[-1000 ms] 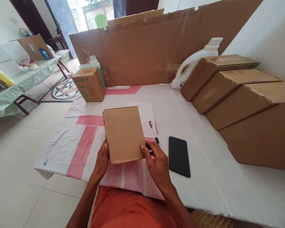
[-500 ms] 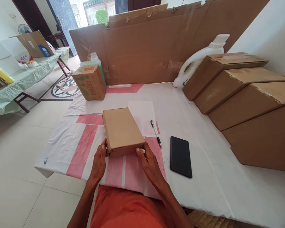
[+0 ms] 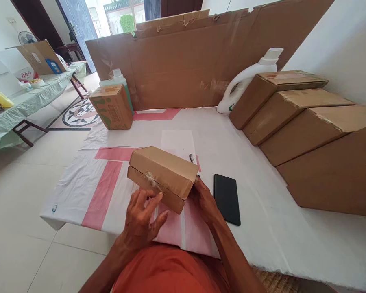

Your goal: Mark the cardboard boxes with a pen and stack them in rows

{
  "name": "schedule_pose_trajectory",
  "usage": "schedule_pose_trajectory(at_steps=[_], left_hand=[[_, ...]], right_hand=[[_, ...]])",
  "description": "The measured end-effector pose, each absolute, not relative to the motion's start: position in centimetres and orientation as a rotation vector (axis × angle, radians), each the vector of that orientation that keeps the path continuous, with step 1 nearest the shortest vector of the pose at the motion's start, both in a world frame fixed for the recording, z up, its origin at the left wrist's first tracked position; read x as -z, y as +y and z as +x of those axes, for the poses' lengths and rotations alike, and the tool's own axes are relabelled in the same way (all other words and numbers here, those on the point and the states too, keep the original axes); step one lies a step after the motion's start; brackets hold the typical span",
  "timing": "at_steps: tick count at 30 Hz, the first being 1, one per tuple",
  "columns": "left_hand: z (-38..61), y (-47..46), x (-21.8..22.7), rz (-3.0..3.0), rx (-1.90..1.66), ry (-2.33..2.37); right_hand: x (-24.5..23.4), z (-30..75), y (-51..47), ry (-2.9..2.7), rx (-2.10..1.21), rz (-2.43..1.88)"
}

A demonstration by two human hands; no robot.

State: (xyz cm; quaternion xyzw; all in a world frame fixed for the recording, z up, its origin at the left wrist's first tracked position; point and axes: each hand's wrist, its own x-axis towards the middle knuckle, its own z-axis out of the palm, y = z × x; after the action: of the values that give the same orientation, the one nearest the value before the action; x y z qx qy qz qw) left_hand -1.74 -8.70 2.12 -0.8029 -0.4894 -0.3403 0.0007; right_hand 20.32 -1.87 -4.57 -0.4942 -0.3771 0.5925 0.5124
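Observation:
A small brown cardboard box (image 3: 163, 167) is tilted in front of me, its long seamed side with a patch of clear tape facing me. My right hand (image 3: 203, 199) grips its right end, with the fingertips partly hidden behind the corner. My left hand (image 3: 143, 217) is at the near side just below the tape, fingers apart and bent, holding nothing; whether the fingertips touch the cardboard I cannot tell. Behind the box's right end a pen (image 3: 191, 158) is mostly hidden, beside a sheet of white paper (image 3: 178, 140). To the right lies a black phone or tablet (image 3: 227, 199).
Several brown boxes (image 3: 311, 142) lean in a row at the right, near a white jug (image 3: 247, 79). A printed carton (image 3: 112, 108) and a pale green bottle (image 3: 128, 91) stand back left. A large cardboard panel (image 3: 171, 61) closes the table's (image 3: 262, 244) far side.
The box has been turned so its taped seam side faces me. My left hand has let go of its left corner and moved right; my right hand has shifted to its right end.

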Motion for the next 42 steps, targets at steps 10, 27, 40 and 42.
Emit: schedule_pose_trajectory(at_steps=[10, 27, 40, 42], left_hand=[[-4.9, 0.1, -3.7, -2.701, 0.570, -1.328], [-7.5, -3.5, -7.2, -3.328, 1.832, -1.897], [-0.4, 1.8, -9.9, -3.087, 1.549, -2.025], [0.4, 2.1, -10.3, -3.189, 1.421, -1.965]], right_hand=[[4.8, 21.2, -1.7, -0.960, -1.422, -1.226], [-9.6, 20.7, -11.9, -1.229, -1.484, -1.367], [-10.3, 24.5, -6.0, -1.659, -1.034, -1.499], [-10.3, 24.6, -5.2, -1.596, -0.950, -1.535]])
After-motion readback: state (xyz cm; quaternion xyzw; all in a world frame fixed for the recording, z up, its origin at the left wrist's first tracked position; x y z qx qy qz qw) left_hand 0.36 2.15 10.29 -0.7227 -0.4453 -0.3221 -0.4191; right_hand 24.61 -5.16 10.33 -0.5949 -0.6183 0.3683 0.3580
